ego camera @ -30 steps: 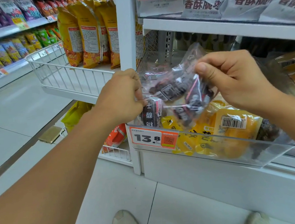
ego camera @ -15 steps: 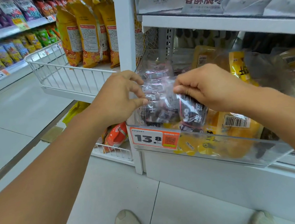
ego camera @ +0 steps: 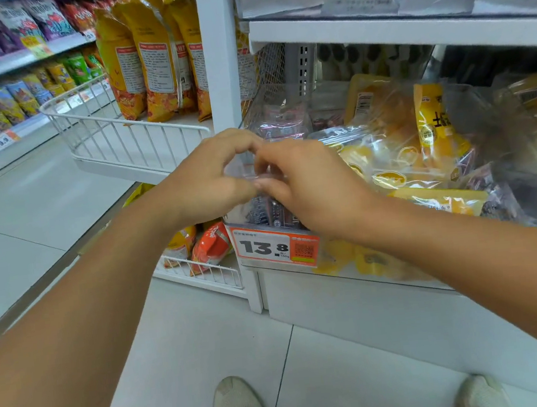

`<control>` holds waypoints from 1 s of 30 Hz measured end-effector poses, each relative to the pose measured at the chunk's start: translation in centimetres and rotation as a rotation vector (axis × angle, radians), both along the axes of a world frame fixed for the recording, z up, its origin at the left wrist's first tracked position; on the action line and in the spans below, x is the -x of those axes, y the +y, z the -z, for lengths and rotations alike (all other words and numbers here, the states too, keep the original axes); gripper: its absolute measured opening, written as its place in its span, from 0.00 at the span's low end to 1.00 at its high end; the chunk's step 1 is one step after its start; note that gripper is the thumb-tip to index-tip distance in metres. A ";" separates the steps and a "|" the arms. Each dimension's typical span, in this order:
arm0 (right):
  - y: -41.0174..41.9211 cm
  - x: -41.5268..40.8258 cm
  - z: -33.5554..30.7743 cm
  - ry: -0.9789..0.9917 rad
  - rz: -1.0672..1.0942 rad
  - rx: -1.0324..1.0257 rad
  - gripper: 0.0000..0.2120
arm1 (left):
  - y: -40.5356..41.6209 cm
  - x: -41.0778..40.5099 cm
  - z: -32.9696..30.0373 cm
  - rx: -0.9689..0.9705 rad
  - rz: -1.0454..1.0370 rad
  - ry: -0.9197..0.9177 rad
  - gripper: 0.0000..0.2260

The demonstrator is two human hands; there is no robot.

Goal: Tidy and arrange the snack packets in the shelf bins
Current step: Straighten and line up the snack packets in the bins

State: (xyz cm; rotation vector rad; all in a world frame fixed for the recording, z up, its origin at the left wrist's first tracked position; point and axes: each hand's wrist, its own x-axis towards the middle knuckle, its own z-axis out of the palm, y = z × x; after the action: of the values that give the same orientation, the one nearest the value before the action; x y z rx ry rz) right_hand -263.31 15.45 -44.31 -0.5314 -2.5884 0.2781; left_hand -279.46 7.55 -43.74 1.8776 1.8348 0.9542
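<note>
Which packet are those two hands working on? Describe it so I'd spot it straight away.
Find the clear-fronted shelf bin behind the orange 13.8 price tag. At its left end, just above that tag, the left hand and right hand pinch a clear bag of small dark wrapped snacks. The packets beside it to the right are yellow.

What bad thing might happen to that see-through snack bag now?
Both hands, left hand and right hand, pinch the clear packet right at the front lip of the clear bin; if let go there, it might tip out. The yellow packets are heaped high and could slide.
</note>
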 end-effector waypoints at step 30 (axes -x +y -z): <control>1.2 -1.9 -2.0 0.000 -0.096 0.547 0.16 | 0.1 0.5 0.4 0.023 -0.026 0.220 0.08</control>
State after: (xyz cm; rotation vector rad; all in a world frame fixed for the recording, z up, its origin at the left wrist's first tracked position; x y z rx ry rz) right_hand -261.40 16.65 -42.33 -0.5867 -2.5279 1.0328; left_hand -279.97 7.69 -44.09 2.0182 1.9884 0.7556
